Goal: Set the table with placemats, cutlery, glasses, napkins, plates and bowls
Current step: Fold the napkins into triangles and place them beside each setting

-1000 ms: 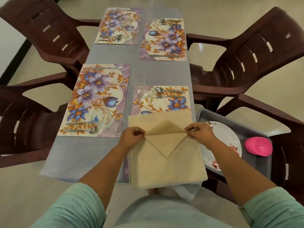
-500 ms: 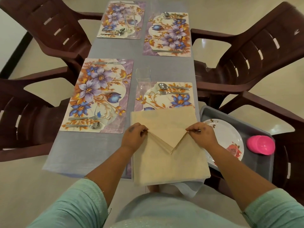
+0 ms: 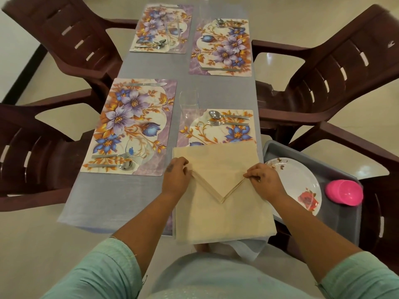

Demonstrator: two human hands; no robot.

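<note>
A beige cloth napkin (image 3: pixel 222 216) lies over the near end of the near right floral placemat (image 3: pixel 216 134). Its top layers are folded down into a V-shaped point near its middle. My left hand (image 3: pixel 176 180) pinches the left end of that fold, and my right hand (image 3: pixel 264 180) pinches the right end. A spoon (image 3: pixel 216 115) and a fork (image 3: pixel 218 123) lie on the same placemat, with a clear glass (image 3: pixel 189 104) at its far left corner. The near left placemat (image 3: pixel 131 126) carries a knife, fork, spoon and a glass.
A grey tray (image 3: pixel 336 214) on the chair to my right holds a flowered white plate (image 3: pixel 298 186) and a pink bowl (image 3: pixel 344 192). Two more set placemats (image 3: pixel 222 46) lie at the far end. Brown plastic chairs (image 3: pixel 336 83) flank the narrow grey table (image 3: pixel 108 201).
Both hands have drawn the napkin's folded point down flat and tightened the crease; the flap now lies as a neat V. The view has shifted slightly forward.
</note>
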